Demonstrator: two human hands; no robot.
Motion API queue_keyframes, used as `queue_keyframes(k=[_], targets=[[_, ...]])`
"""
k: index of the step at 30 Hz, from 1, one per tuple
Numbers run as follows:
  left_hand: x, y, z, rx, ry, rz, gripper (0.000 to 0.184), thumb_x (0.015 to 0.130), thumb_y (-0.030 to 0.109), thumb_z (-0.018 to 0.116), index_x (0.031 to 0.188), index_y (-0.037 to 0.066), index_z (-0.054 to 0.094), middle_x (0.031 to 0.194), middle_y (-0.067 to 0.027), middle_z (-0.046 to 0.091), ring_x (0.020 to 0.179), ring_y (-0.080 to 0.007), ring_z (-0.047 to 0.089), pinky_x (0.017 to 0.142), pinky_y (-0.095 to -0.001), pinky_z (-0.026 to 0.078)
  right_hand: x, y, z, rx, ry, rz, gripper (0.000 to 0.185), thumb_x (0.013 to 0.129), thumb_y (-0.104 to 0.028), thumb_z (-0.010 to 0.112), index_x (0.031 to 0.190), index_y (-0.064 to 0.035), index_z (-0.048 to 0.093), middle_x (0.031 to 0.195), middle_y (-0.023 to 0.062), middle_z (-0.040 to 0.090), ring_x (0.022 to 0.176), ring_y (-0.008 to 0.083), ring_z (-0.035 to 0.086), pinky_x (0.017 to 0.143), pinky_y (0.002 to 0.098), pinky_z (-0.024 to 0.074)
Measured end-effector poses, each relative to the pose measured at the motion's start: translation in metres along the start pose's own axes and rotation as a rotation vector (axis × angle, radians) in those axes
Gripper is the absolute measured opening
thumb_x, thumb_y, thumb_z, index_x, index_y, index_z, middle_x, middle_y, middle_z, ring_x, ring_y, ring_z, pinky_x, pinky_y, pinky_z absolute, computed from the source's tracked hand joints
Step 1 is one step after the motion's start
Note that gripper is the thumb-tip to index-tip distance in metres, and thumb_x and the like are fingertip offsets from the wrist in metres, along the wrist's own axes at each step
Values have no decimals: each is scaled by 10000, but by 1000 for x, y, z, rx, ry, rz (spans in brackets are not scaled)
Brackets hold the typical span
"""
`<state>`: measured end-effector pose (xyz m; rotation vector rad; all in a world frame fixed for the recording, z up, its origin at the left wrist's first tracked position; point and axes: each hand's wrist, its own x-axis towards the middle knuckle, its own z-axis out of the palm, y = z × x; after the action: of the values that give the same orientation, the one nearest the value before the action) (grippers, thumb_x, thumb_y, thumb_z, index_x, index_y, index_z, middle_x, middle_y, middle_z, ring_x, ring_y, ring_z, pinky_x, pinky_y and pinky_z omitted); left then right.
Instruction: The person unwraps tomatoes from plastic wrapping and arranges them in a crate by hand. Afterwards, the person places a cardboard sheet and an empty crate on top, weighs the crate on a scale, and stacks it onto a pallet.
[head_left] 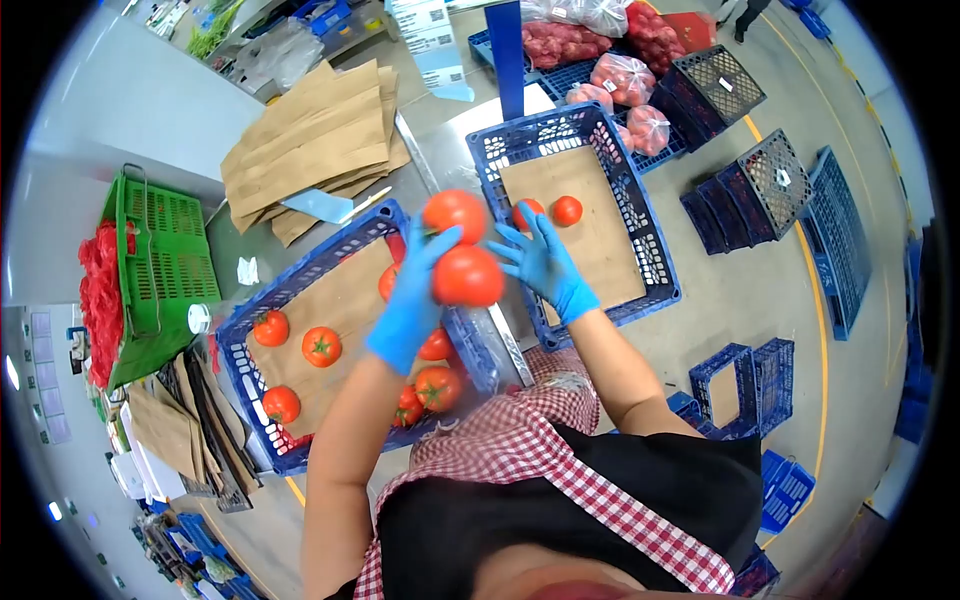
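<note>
Working bare-armed in blue gloves, a person stands over two blue crates; the fuller crate (345,242) serves as reference for all places below.

Left hand (408,285): grasping a pair of tomatoes (469,277), above the fuller crate's edge facing the second crate (640,215). Both fruits sit at the fingers, on the side of the palm turned toward the right hand, one beyond the other; slight blur, contact between the two uncertain.

Right hand (545,262): spread, grasp released, palm above the second crate, which stands just beside the fuller crate. Two loose tomatoes (567,210) lie on that crate's paper liner (607,255); one is partly covered by the fingertips, the other lies just beyond them. Cannot tell whether fingertips touch the covered one.

Inside the fuller crate: further tomatoes (321,346) on brown paper, three well apart on the side away from the second crate, others grouped near and partly behind the left forearm.

Around the fuller crate: brown paper sheets (310,135) stacked beyond its far edge, on the surface (450,140); a green basket (165,265) with red netting (100,290) off its outer side; bagged produce (622,78) on the floor side, well past the second crate.
</note>
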<state>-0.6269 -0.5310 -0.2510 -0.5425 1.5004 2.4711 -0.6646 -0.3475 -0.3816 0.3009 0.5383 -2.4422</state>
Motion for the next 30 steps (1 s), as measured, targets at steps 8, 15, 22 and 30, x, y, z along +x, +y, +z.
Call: queue_keyframes(k=[8,15,22,30], targets=[[-15,-4,9,899,-7,509,466,795,171,657,1220,48,510,1266,-155,482,1216,-299,427,1024,-390,317,17,-26,-111,163,150,-88,445,866,-283,571,1254,-86,476,1188,131,558,1022,281,584,879,438,489],[-93,-1,-183,1663,1073,168,709,739,244,738,1326,25,405,1315,-188,417,1202,-304,424,1014,-387,335,27,-15,-212,327,442,-176,422,870,-322,561,1224,-97,508,1213,105,555,1076,311,545,922,485,435],[-108,-27,-297,1360,515,361,712,649,277,787,1250,48,482,1191,-165,516,1110,-309,495,958,-389,394,57,-19,-86,-853,637,-410,501,776,-121,628,1260,-68,510,1137,84,576,1019,181,541,902,282,420],[-84,-22,-205,1328,256,116,493,682,296,729,1111,95,594,1027,-139,608,949,-289,588,835,-360,470,6,71,163,-2201,-888,-764,541,689,-116,663,1216,-114,544,1133,174,558,1030,292,554,914,382,417]])
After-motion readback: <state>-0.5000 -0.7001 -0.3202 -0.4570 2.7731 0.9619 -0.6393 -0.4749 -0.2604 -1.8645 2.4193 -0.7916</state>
